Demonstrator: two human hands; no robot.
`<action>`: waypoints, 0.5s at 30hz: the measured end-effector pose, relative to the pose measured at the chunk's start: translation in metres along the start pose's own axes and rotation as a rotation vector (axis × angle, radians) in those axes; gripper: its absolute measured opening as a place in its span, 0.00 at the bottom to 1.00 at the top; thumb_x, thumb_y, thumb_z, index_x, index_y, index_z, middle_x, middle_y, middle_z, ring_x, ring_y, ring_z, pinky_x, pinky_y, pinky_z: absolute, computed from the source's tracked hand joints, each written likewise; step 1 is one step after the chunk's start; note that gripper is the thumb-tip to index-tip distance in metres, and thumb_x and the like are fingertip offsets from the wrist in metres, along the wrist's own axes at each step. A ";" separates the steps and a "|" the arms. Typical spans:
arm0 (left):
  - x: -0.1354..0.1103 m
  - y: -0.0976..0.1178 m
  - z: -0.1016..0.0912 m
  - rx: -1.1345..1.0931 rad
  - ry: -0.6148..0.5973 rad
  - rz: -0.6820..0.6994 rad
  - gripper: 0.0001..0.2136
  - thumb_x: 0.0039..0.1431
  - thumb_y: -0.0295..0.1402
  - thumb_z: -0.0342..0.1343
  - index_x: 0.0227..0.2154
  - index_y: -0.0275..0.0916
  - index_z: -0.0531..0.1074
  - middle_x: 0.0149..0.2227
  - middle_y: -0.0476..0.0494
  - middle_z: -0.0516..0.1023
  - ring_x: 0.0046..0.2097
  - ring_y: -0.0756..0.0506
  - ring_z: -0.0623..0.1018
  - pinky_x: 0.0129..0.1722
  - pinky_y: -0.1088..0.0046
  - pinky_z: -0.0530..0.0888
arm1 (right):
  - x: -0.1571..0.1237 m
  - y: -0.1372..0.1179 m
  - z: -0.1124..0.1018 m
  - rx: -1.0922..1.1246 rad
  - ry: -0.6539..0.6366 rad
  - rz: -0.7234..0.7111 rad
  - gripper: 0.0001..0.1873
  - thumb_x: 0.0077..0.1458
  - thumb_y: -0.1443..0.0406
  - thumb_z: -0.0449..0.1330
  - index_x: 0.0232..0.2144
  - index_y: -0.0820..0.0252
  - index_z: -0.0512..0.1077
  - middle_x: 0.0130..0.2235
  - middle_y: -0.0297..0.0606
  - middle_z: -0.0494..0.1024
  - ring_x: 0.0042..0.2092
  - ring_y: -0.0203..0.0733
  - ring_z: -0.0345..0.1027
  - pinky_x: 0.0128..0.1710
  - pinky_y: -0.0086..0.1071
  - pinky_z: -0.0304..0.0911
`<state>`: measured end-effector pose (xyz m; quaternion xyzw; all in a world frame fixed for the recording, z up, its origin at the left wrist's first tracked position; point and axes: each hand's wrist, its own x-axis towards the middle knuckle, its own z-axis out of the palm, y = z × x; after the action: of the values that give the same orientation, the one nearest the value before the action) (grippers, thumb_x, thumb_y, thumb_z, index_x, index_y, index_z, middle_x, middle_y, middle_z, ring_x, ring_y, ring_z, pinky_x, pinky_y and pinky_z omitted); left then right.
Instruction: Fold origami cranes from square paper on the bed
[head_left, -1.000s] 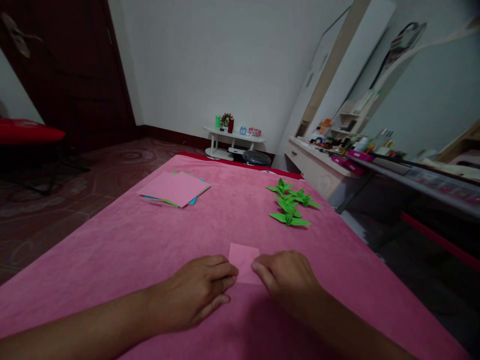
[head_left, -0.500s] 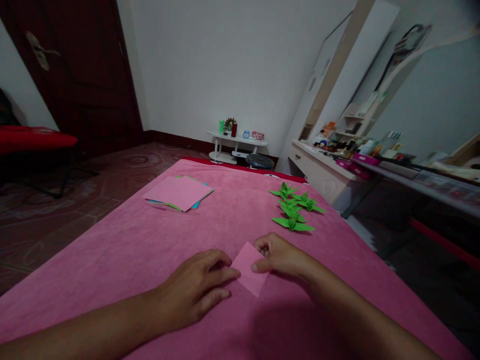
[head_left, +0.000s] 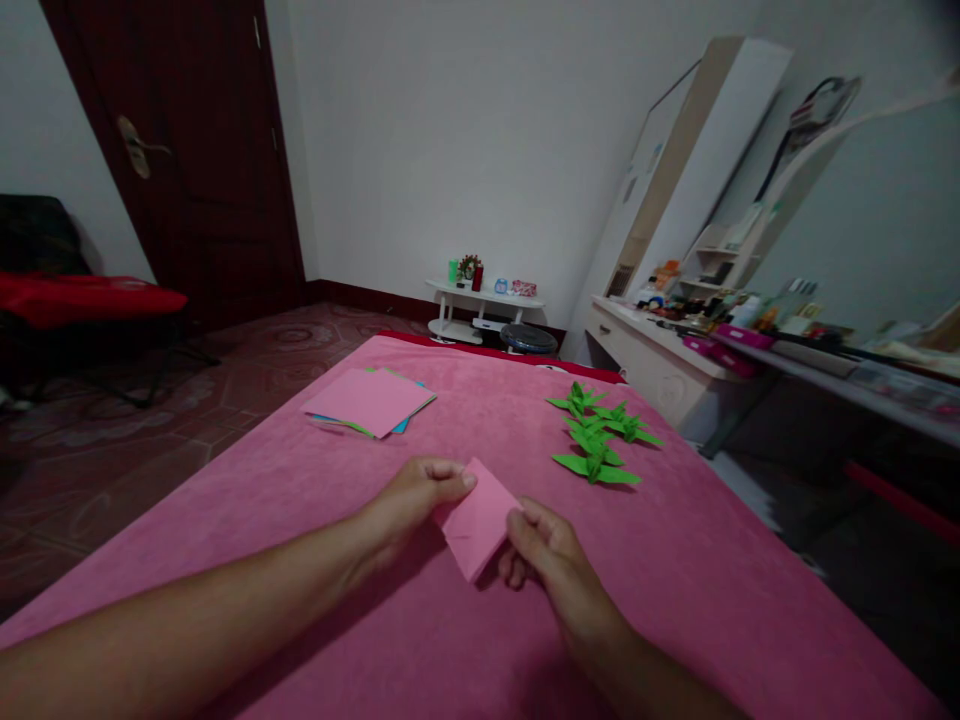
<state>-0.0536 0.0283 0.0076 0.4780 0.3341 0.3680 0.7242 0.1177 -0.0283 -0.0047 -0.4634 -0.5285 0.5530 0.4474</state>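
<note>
A small folded pink paper (head_left: 478, 515) is held just above the pink cloth (head_left: 300, 520), tilted like a diamond. My left hand (head_left: 411, 498) pinches its upper left corner with fingers closed. My right hand (head_left: 541, 546) pinches its right edge, fingers curled. Beyond my hands, a stack of coloured paper sheets (head_left: 370, 401) with a pink sheet on top lies at the far left of the cloth. Several green folded paper figures (head_left: 598, 436) sit in a cluster at the far right.
The cloth-covered surface ends at the right beside a dresser (head_left: 660, 365) crowded with bottles and boxes. A low white shelf (head_left: 484, 305) stands against the back wall. A dark door (head_left: 187, 160) and a red seat (head_left: 82, 300) are at the left.
Both hands lifted the pink paper off the cloth and turned it. My left hand went from lying flat beside it to pinching its corner. The camera view tilted downward slightly.
</note>
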 end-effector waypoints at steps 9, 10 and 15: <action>0.040 0.014 -0.002 0.947 -0.474 0.067 0.02 0.44 0.24 0.57 0.22 0.34 0.75 0.20 0.53 0.69 0.23 0.54 0.64 0.25 0.78 0.60 | 0.009 -0.005 -0.025 -0.345 0.041 -0.069 0.04 0.42 0.67 0.61 0.24 0.62 0.69 0.20 0.28 0.64 0.24 0.30 0.55 0.23 0.25 0.51; 0.043 0.008 -0.001 1.006 -0.453 0.106 0.04 0.42 0.23 0.58 0.24 0.35 0.76 0.21 0.53 0.70 0.23 0.53 0.65 0.25 0.79 0.61 | 0.010 -0.002 -0.024 -0.388 0.010 -0.071 0.01 0.43 0.70 0.60 0.23 0.62 0.70 0.21 0.28 0.64 0.24 0.30 0.56 0.24 0.25 0.51; 0.041 -0.005 -0.008 1.180 -0.288 0.396 0.09 0.40 0.30 0.64 0.29 0.36 0.76 0.27 0.49 0.73 0.29 0.51 0.70 0.29 0.78 0.64 | 0.011 0.011 -0.023 -0.634 -0.072 -0.173 0.09 0.43 0.74 0.57 0.29 0.61 0.74 0.27 0.32 0.69 0.27 0.31 0.60 0.26 0.25 0.56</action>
<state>-0.0383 0.0649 -0.0054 0.8937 0.2853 0.1812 0.2952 0.1386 -0.0141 -0.0167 -0.5134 -0.7271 0.3369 0.3070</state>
